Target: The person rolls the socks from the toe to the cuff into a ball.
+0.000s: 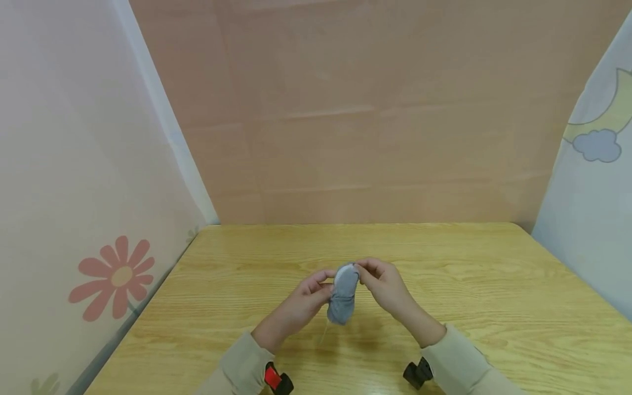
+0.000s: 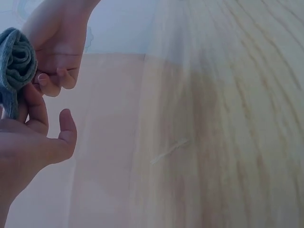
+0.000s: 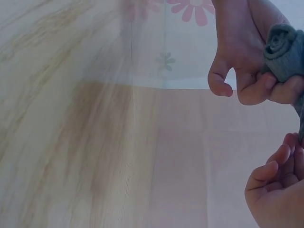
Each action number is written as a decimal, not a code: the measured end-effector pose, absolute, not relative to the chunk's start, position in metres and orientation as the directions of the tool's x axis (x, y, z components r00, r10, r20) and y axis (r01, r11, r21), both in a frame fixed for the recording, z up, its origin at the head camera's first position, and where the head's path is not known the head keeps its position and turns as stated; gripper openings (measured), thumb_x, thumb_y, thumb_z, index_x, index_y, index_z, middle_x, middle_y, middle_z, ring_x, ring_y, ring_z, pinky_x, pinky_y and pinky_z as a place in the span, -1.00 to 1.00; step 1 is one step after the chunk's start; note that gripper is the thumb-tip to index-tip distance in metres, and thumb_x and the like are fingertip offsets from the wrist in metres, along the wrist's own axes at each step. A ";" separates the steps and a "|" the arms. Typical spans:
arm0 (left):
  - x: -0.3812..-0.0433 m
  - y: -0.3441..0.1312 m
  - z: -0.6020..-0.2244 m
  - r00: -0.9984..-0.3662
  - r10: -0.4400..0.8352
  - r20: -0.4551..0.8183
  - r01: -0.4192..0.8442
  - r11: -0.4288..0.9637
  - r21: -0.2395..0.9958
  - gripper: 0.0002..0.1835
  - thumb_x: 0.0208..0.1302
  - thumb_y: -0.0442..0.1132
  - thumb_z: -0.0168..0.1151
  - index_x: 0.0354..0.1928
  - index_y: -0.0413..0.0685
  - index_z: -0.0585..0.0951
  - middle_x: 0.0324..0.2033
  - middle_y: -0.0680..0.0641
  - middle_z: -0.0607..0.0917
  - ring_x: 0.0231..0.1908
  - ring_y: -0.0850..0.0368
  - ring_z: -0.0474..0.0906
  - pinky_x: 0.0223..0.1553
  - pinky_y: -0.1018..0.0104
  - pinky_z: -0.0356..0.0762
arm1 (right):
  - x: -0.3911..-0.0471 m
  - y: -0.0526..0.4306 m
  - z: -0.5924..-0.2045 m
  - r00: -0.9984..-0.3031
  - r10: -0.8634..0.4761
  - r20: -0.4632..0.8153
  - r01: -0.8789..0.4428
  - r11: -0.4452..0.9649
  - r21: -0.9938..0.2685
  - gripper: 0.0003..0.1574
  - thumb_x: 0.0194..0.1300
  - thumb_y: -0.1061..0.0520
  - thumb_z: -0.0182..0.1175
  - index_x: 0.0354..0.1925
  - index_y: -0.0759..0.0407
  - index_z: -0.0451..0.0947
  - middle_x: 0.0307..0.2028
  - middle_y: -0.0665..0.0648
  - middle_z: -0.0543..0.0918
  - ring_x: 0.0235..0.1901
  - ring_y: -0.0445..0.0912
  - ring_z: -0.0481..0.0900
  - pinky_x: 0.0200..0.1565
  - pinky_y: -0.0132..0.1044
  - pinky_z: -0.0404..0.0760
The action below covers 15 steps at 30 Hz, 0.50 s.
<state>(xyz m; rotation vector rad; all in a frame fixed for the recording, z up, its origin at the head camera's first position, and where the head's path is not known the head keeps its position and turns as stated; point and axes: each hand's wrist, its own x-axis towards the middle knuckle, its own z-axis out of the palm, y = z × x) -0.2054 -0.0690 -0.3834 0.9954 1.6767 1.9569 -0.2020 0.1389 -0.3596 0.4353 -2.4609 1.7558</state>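
Note:
A grey, partly rolled sock (image 1: 342, 300) with a pale patch near its top is held above the table between both hands. My left hand (image 1: 298, 307) grips its left side, thumb and fingers around the edge. At the upper right edge, my right hand (image 1: 392, 289) pinches the fabric between thumb and fingers. In the left wrist view the rolled end of the sock (image 2: 18, 61) shows as a spiral of layers. From the right wrist view, the left hand's fingers (image 3: 254, 90) curl under the roll, and the right hand (image 3: 278, 190) holds fabric stretched below it.
A wooden table (image 1: 237, 247) lies beneath the hands. A thin pale strip (image 2: 170, 151) shows near the table surface below the sock. A pinkish-brown sheet (image 1: 375, 109) hangs behind. Printed white cloths stand left (image 1: 99, 192) and right (image 1: 587, 219).

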 end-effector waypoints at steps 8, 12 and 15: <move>-0.201 -0.072 -0.378 -0.648 0.715 0.261 0.241 -0.133 0.961 -0.50 0.48 -0.18 -0.03 0.26 -0.45 0.29 -0.02 -0.25 0.57 -0.06 0.25 0.48 -0.01 0.35 0.45 | -0.200 0.145 -0.363 -0.902 -0.401 0.161 -0.275 0.243 -0.930 -0.71 0.40 0.29 -0.01 -0.12 0.51 0.55 -0.43 -0.03 0.54 -0.42 -0.20 0.41 -0.33 -0.31 0.45; -0.200 -0.072 -0.377 -0.654 0.720 0.230 0.288 -0.044 0.957 -0.60 0.48 -0.34 -0.08 0.26 -0.32 0.17 -0.02 -0.46 0.55 -0.06 0.23 0.49 -0.04 0.35 0.46 | -0.202 0.150 -0.368 -0.856 -0.497 0.142 -0.290 0.233 -0.928 -0.74 0.39 0.31 -0.02 -0.21 0.51 0.54 -0.49 -0.05 0.46 -0.47 -0.18 0.35 -0.36 -0.30 0.39; -0.199 -0.072 -0.375 -0.630 0.744 0.223 0.380 0.045 0.924 -0.51 0.46 -0.38 -0.07 0.36 -0.14 0.10 0.02 -0.38 0.58 0.02 0.15 0.50 0.03 0.31 0.43 | -0.204 0.153 -0.369 -0.836 -0.535 0.118 -0.278 0.229 -0.933 -0.73 0.38 0.29 0.01 -0.21 0.52 0.55 -0.45 -0.07 0.52 -0.45 -0.18 0.37 -0.36 -0.30 0.39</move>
